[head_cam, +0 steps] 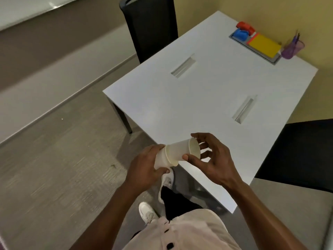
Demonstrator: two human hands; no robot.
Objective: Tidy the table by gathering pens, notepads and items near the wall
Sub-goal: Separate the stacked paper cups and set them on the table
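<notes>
**Two paper cups held at the near corner of the tabletop**

The white tabletop (pixel 207 98) serves as the landmark. At its near corner, the left hand (pixel 144 168) wraps around the base of one white paper cup (pixel 161 160), fingers above and thumb below, gripping it firmly. The right hand (pixel 210 159) pinches a second white paper cup (pixel 182 150) at its rim between thumb and fingers, with the open mouth turned toward the palm. The second cup lies on its side and its base sits inside the mouth of the first, so the two are partly nested. Both cups are held just above the tabletop's near edge, not resting on it.

At the far corner of the tabletop, against the yellow wall (pixel 252 9), a grey recessed tray (pixel 237 40) holds a blue item (pixel 239 35) and a red item (pixel 245 27); what they are cannot be told. A yellow notepad (pixel 264 46) lies across the tray just beside them. A purple mesh pen holder (pixel 292 48) stands upright next to the notepad, touching the wall, with pens in it. Two slanted slots (pixel 183 66) interrupt the middle of the tabletop. One black chair (pixel 149 27) stands beyond the far edge; another (pixel 297 154) stands at the right side.
</notes>
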